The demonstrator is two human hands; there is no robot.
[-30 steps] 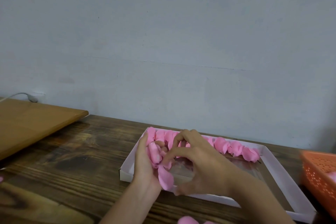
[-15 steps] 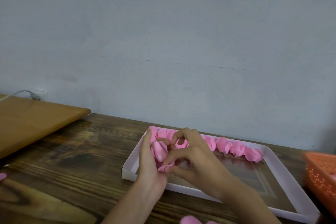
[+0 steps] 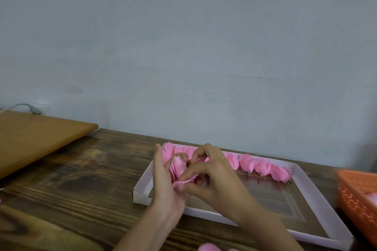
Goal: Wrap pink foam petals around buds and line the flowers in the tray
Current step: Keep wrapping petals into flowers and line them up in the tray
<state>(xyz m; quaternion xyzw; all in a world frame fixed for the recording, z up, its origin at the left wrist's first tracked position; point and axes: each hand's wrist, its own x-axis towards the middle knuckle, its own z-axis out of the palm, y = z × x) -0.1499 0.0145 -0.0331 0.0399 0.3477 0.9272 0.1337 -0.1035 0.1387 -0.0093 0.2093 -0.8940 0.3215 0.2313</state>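
A pink foam flower (image 3: pixel 179 166) is held above the near left part of the white tray (image 3: pixel 314 193). My left hand (image 3: pixel 165 181) cups the flower from the left, fingers upright behind it. My right hand (image 3: pixel 212 177) pinches a loose petal (image 3: pixel 184 182) at the flower's lower side between thumb and forefinger. A row of finished pink flowers (image 3: pixel 263 166) lies along the tray's far edge, partly hidden behind my hands.
An orange perforated basket (image 3: pixel 359 199) stands at the right edge with something pink in it. Loose pink petals (image 3: pixel 208 247) lie at the bottom edge. A light wooden board (image 3: pixel 34 138) sits at the left. The wall runs close behind the dark wooden table (image 3: pixel 81 179).
The hanging petal has been drawn up and folded against the flower's base. Both hands have stayed together over the tray's left end.
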